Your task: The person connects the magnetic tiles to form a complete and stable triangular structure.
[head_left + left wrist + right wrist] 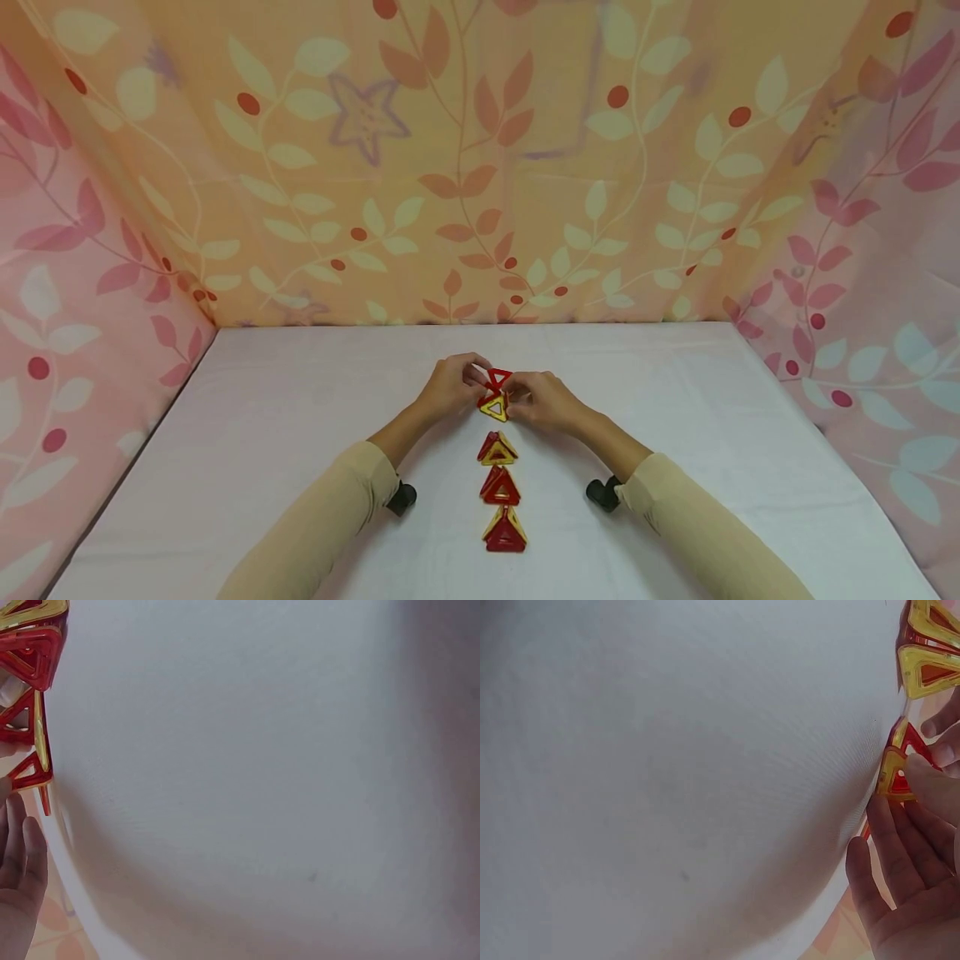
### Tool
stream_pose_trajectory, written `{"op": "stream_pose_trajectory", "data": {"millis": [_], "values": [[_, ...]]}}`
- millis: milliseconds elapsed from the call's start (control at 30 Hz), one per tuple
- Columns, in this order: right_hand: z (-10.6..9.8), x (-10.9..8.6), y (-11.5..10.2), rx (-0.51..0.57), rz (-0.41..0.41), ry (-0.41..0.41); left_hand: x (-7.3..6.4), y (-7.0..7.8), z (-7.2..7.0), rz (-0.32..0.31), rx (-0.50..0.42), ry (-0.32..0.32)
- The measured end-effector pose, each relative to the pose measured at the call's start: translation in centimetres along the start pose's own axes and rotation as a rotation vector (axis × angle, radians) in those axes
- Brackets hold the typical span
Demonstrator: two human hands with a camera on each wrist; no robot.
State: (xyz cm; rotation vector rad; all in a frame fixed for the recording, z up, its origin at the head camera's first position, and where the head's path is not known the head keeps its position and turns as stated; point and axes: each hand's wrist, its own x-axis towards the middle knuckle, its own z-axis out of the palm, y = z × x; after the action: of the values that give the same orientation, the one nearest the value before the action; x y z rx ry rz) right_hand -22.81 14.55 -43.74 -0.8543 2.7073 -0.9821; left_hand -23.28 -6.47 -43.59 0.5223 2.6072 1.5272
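Far out on the table, both hands meet at a small group of triangular magnetic tiles. My left hand (453, 385) pinches the group from its left side, fingers bent. From the right, my right hand (547, 402) grips it between thumb and fingers. A red triangular tile (500, 372) stands up at the far end, and a yellow triangular tile (498, 417) faces me. More red tile shows between them, partly hidden by fingertips. The left wrist view catches a red tile (30, 781) at the left thumb; in the right wrist view the right thumb lies over a yellow tile (889, 780).
Three small red and yellow tile pyramids form a column toward me: a far one (497, 458), a middle one (500, 498) and a near one (506, 542). White cloth covers the table (247, 433). Patterned curtains (465, 208) enclose its back and sides.
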Motion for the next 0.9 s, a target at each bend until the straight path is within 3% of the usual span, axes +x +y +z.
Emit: {"op": "stream_pose_trajectory", "data": {"millis": [900], "values": [[-0.02, 0.25, -0.34, -0.028, -0.011, -0.013, -0.05, 0.15, 0.51, 0.070, 0.008, -0.088]]}}
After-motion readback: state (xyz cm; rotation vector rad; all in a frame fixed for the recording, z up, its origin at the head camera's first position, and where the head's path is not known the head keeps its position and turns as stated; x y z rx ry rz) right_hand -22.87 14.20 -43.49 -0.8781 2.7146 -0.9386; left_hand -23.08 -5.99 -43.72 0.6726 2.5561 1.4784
